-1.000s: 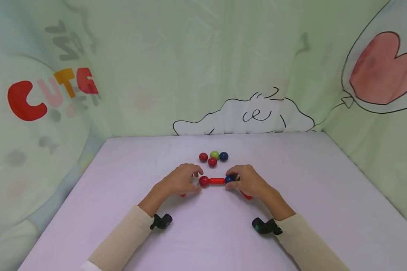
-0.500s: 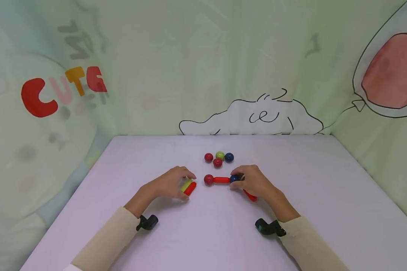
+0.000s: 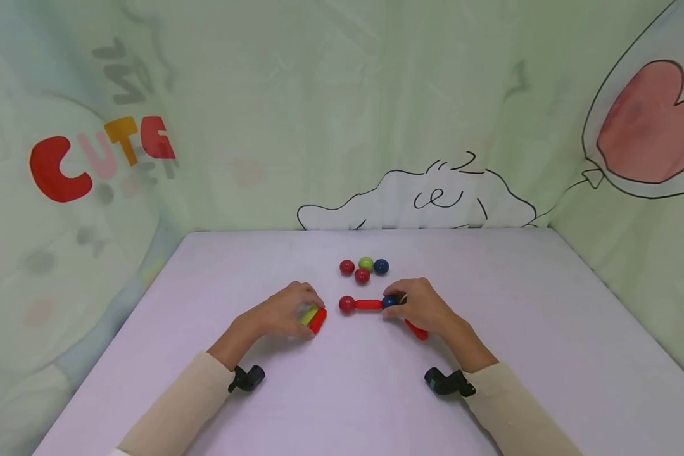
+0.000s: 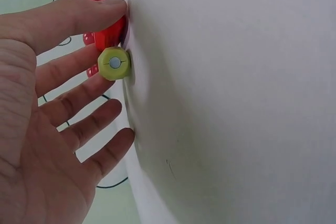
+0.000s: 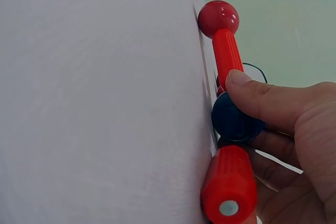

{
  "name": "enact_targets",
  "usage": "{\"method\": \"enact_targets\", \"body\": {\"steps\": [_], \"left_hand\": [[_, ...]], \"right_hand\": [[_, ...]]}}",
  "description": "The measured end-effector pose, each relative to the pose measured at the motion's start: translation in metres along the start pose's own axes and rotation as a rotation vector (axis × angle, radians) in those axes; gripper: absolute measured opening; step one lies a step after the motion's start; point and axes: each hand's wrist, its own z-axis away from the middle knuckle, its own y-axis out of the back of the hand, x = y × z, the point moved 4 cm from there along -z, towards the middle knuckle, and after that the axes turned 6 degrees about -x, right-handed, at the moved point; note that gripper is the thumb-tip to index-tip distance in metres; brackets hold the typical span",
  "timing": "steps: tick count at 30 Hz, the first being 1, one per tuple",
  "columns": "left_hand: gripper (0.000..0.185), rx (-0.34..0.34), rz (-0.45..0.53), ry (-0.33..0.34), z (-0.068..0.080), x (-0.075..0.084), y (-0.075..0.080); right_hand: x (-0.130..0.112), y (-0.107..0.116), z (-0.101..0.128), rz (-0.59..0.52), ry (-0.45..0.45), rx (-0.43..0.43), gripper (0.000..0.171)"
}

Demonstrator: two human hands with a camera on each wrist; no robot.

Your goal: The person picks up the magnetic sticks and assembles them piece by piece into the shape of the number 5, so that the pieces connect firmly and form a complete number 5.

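Head cam: left hand [image 3: 282,315] rests on short yellow-green plastic rod [image 3: 309,315] & short red plastic rod [image 3: 318,320] on lilac worktop [image 3: 547,329].
L wrist: fingers fairly straight.
R wrist: right hand [image 5: 294,145] pinches dark blue plastic ball [image 5: 235,120], joined to red plastic connector rod [image 5: 227,56].

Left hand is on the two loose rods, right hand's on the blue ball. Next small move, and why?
Probably the left hand pinches the red rod beside the yellow-green rod and brings it to the red ball. That ball's left side looks bare, while the right hand holds the blue ball at the chain's other end, steadying it.
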Motion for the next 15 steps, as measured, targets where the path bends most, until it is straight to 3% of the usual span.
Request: {"method": "enact_targets", "body": {"steps": [8,15], "left_hand": [[0.046,0.017,-0.059,-0.015,-0.007,0.009,0.0],[0.044,0.037,-0.048,-0.001,-0.014,0.024,0.001]], "right_hand": [[0.001,-0.002,0.001,0.001,-0.003,0.007,0.04],[0.0,-0.001,0.0,0.01,-0.01,0.016,0.04]]}}
